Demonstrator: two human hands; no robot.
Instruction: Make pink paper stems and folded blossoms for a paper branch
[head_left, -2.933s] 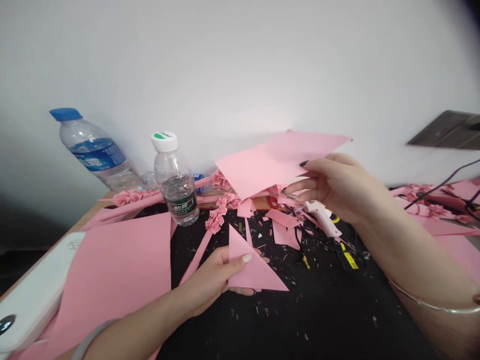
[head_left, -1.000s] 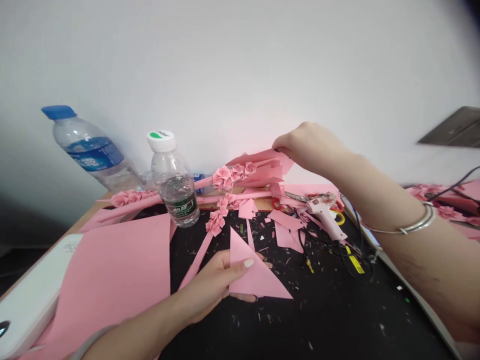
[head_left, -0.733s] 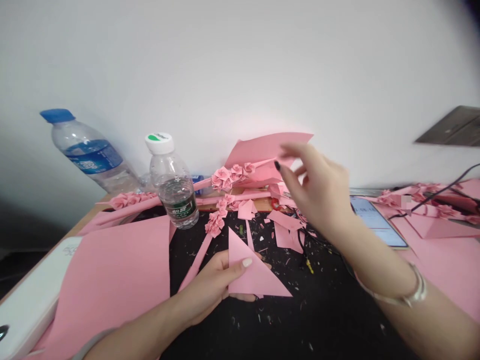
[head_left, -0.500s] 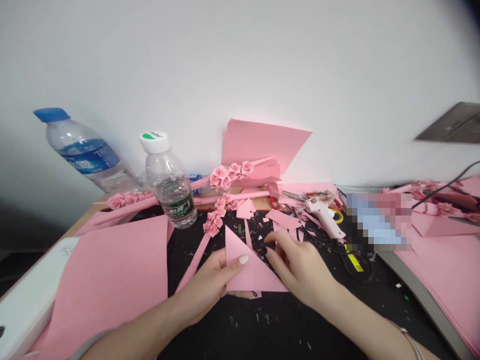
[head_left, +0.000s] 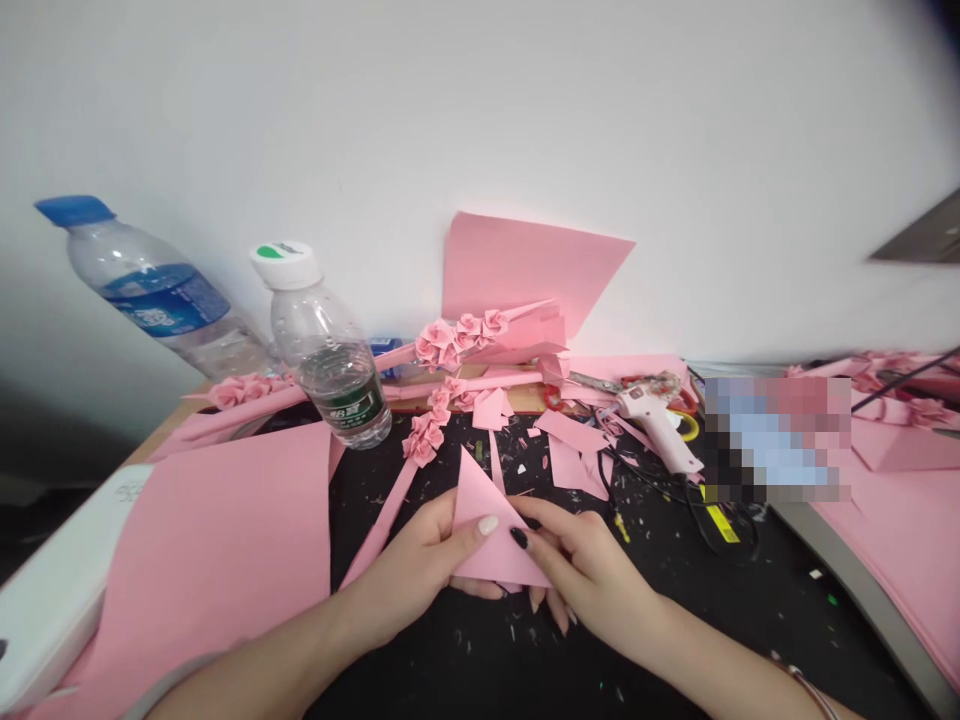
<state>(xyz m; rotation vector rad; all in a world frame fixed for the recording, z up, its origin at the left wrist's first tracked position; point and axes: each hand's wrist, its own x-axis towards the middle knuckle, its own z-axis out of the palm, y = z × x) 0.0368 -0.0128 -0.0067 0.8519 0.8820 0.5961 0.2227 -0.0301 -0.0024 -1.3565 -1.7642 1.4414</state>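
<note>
Pink triangle of paper (head_left: 491,540) stands out between the person's hands, held just above a black mat (head_left: 637,640) with one point upward. The hands are close together and both grip it: the left hand (head_left: 416,570) has its pale-nailed thumb across the paper's face, and the right hand (head_left: 589,570) presses in from the other side, a dark-painted nail resting on the paper. A long pink paper strip (head_left: 379,525) lies just beside the left hand, and a large pink sheet (head_left: 210,540) covers the tabletop (head_left: 517,402) further left, running up to a white plastic device (head_left: 52,610). Loose pink scraps (head_left: 570,465) and tiny cuttings are scattered over the mat. Beyond them, a white glue gun (head_left: 656,425) lies on its side among black cables (head_left: 720,535). Clusters of paper roses (head_left: 450,340) sit on pink strips near the wall, with a pink sheet (head_left: 525,270) propped up behind them. Two plastic water bottles stand out on the left: a white-capped one (head_left: 330,370) upright, a blue-capped one (head_left: 157,290) leaning. A pixelated patch (head_left: 776,440) hides whatever lies to the right.
</note>
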